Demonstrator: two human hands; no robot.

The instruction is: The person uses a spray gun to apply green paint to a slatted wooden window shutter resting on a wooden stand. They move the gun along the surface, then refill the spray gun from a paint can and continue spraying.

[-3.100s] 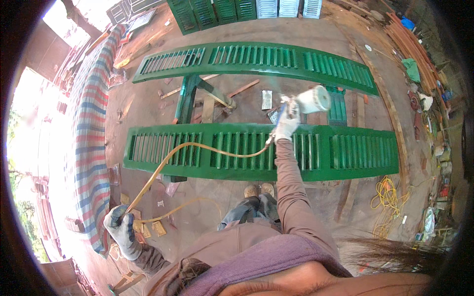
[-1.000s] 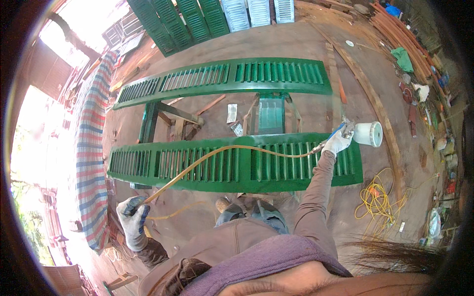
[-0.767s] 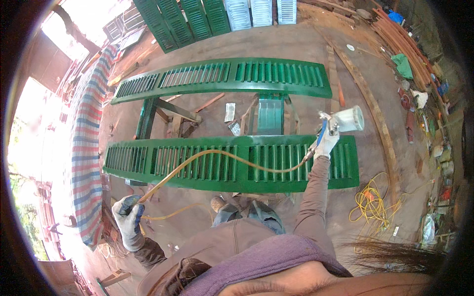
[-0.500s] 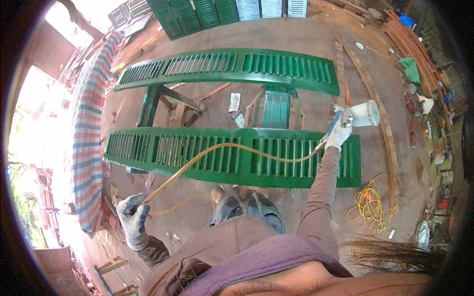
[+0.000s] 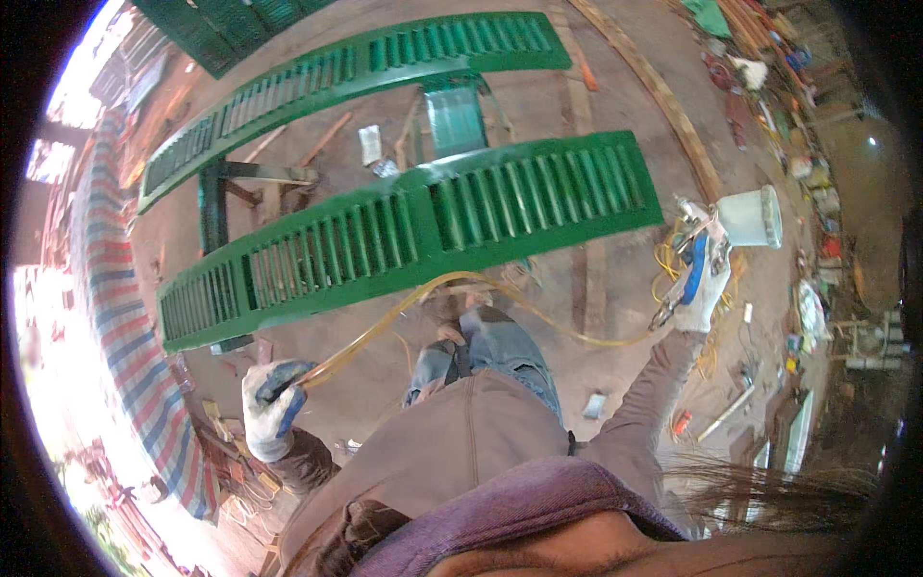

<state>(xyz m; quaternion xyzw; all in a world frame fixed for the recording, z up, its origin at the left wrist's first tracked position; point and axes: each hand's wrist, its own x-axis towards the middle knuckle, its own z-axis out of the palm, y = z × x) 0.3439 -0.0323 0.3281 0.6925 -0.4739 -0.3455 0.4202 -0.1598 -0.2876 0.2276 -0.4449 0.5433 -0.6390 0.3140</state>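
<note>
My right hand (image 5: pixel 710 296), in a whitish glove, is closed round the handle of a paint spray gun (image 5: pixel 693 252) with a pale cup (image 5: pixel 750 219) on it. The gun is held off the right end of the near green louvred shutter (image 5: pixel 646 188), apart from it. A yellowish air hose (image 5: pixel 423 291) runs from the gun's handle across to my left. There my left hand (image 5: pixel 272 409), in a white and blue glove, grips the hose. Beyond the near shutter lies a second green louvred shutter (image 5: pixel 362 65). Both rest flat and raised on supports.
A striped tarp (image 5: pixel 125 337) covers something long on the left. Dark green shutters (image 5: pixel 216 34) stand at the far left. A long timber (image 5: pixel 659 91) lies on the floor beyond the gun. Yellow cable (image 5: pixel 665 260) lies behind the gun, and clutter lines the right side.
The view has turned right, so the shutters sit higher and further left. My right hand has moved with the spray gun from over the near shutter to beyond its right end. My left hand keeps the hose.
</note>
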